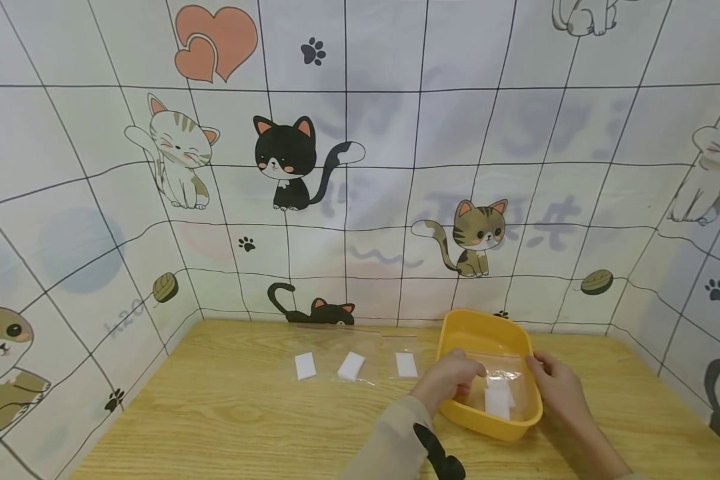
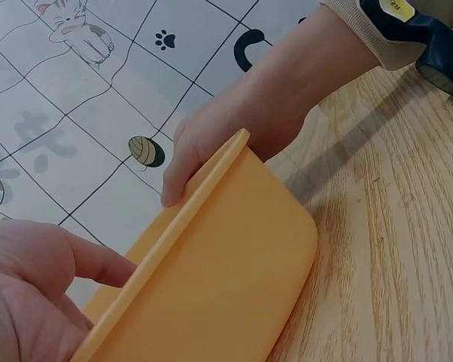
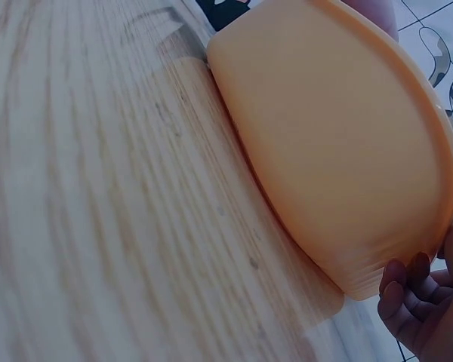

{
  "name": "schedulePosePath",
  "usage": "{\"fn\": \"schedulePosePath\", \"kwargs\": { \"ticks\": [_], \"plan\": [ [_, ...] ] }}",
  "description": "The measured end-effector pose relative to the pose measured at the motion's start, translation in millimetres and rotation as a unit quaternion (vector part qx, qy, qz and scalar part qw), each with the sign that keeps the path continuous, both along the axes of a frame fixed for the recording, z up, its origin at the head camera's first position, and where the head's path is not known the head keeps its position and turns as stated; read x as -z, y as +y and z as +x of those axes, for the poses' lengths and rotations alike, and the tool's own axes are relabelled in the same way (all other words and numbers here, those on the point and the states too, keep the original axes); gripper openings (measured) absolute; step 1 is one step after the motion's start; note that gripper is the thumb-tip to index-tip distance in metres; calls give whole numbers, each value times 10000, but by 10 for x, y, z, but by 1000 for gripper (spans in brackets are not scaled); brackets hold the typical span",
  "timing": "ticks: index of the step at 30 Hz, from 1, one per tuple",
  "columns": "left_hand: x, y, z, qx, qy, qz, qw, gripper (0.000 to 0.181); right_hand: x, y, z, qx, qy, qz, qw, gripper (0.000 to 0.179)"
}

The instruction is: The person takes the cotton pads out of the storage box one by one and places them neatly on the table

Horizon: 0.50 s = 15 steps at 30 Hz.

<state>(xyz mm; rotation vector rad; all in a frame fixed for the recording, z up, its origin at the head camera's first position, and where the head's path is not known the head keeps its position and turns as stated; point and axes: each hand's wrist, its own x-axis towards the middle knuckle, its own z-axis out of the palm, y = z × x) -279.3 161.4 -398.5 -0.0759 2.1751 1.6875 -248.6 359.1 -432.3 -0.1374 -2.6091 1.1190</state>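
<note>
While the right hand [image 1: 559, 383] grips the bin [image 1: 486, 332] of bagged white pieces [image 1: 497, 403], the left hand's [image 1: 452, 375] hold is unclear.

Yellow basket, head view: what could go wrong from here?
The white pieces inside overlap, so the left hand might lift more than one. It also looks close to the rightmost clear bag on the table and might brush it. The right hand grips the rim; if it slipped, the yellow basket might shift.
</note>
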Motion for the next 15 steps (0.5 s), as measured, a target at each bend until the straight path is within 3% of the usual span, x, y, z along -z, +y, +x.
{"fn": "schedulePosePath", "kwargs": {
  "ticks": [9,12,15],
  "plan": [
    [10,28,-24,-151,-136,230,9995,29,11,-5,4,46,-71,-199,9998,51],
    [11,29,-28,-227,-155,232,9994,34,8,0,0,35,-93,-138,9999,52],
    [8,25,-33,-161,-121,234,9995,27,8,6,-4,36,-48,25,10000,51]
  ]
}}
